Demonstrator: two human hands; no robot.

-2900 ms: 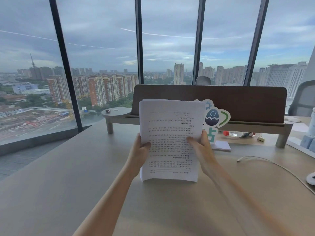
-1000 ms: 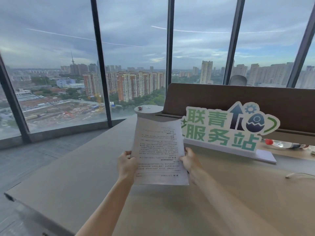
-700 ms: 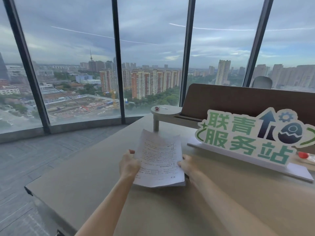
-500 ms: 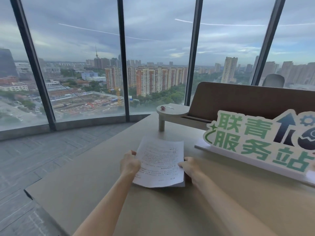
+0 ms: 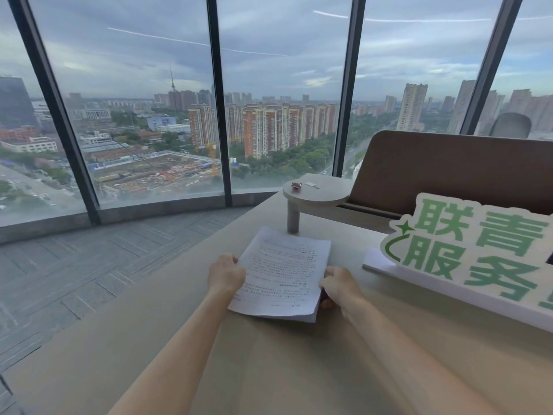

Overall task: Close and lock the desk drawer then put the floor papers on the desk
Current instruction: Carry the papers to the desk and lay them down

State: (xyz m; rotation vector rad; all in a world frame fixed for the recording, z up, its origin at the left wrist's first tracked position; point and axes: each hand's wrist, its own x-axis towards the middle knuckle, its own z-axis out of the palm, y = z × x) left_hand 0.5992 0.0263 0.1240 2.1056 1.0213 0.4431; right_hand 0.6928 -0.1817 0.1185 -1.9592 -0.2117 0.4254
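Head view: a thin stack of white printed papers (image 5: pixel 281 272) is being pinched at both side edges by left hand (image 5: pixel 226 274) and right hand (image 5: pixel 338 284) fingers, low over the beige bench (image 5: pixel 299 369). Sheets could be fanned if released unevenly.

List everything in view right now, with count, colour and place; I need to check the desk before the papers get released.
Paper stack: one, white with printed text, on the desk, held at both side edges.
Desk: one, beige, foreground.
Sign: one, white with green characters, desk right.
Shelf: one, beige, raised on a leg behind the papers.
Small items: two, one reddish and one pale, on the shelf's rounded end; too small to identify.
Divider panel: one, brown, behind the shelf.
Chair back: one, grey, beyond the divider.
Left hand: grips the stack's left edge.
Right hand: grips its right edge.
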